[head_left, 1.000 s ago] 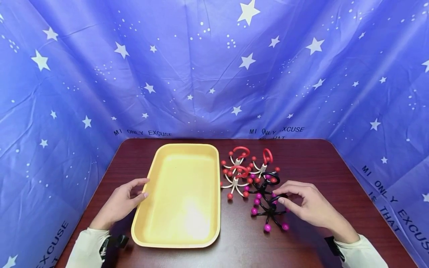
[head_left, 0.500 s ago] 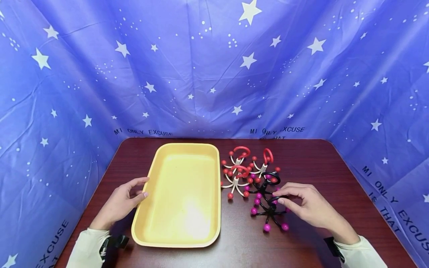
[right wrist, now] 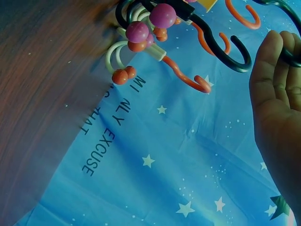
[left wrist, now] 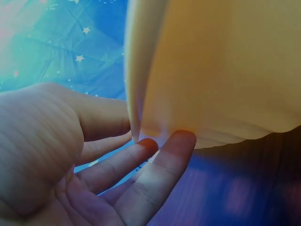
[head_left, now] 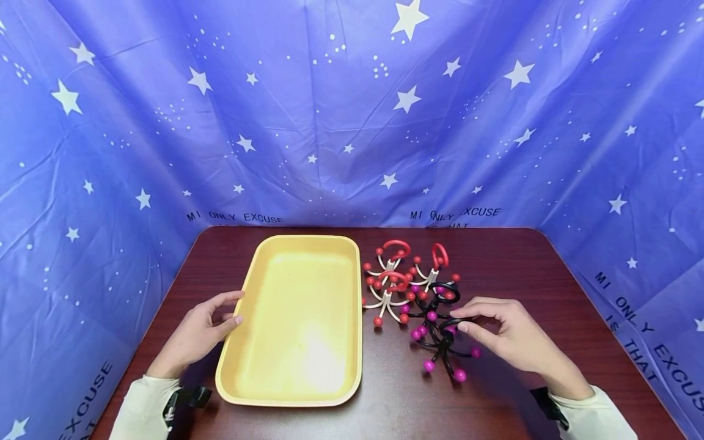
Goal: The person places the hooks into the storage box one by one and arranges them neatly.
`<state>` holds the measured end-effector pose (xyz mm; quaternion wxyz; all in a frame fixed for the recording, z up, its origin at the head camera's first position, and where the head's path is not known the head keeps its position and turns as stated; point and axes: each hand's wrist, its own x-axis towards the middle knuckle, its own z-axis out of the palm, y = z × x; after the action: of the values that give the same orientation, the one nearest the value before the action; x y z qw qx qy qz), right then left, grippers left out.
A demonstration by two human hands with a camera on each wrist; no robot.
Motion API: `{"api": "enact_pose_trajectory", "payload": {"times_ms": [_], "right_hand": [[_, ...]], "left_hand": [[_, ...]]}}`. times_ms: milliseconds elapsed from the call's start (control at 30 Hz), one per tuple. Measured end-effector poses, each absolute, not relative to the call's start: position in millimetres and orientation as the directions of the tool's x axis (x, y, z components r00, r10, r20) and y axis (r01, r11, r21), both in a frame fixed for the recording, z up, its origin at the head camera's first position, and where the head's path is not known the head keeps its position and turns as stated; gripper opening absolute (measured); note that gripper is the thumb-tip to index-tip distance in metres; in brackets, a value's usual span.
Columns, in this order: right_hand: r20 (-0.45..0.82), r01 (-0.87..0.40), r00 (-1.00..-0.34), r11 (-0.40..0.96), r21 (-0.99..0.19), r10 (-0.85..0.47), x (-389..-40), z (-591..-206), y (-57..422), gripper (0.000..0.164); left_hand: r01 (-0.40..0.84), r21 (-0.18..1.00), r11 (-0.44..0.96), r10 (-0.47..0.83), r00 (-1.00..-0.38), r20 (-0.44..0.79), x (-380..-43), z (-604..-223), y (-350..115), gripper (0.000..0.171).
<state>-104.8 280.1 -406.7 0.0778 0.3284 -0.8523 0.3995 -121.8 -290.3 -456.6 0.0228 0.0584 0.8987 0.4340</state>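
Pinched near black claw (head_left: 444, 345) by its loop with right hand (head_left: 511, 336), thumb and fingertips clamped on it, right of centre in head view. Could not tell lifted from resting. Caught same hand at right edge of right wrist view, partly cut off. Had left hand (head_left: 192, 336) at left rim of tray (head_left: 291, 311), left of centre, fingers spread apart, with thumb and index tips at the rim. Found tray at centre-left, upright, lengthwise up the frame. Saw second black claw (head_left: 433, 305) just behind the held one, overlapping it in view. Saw three white claws (head_left: 387, 298) with red loops farther up, bunched right of tray. Had dark table (head_left: 500, 263) across lower half, starry blue curtain (head_left: 308, 110) above and at both sides, pale sleeves (head_left: 144, 406) in lower corners.
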Motion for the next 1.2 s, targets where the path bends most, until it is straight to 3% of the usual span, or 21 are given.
{"api": "enact_pose_trajectory", "payload": {"times_ms": [467,700,1200], "right_hand": [[0.402,-0.599,-0.791,0.45,-0.662,-0.462,-105.2,-387.5,275.0,0.04],[0.472,-0.658,-0.744,0.4,-0.638,-0.473,-105.9,-379.2,268.4,0.038],[0.48,-0.648,-0.75,0.359,-0.672,-0.456,-113.1,-360.1,249.8,0.037]], "left_hand": [[0.085,0.799,0.595,0.127,-0.992,0.011,-123.6,-457.2,-288.6,0.052],[0.084,0.807,0.585,0.133,-0.991,0.007,-123.8,-457.4,-288.0,0.052],[0.088,0.811,0.578,0.131,-0.991,0.013,-121.1,-459.8,-290.4,0.053]]}}
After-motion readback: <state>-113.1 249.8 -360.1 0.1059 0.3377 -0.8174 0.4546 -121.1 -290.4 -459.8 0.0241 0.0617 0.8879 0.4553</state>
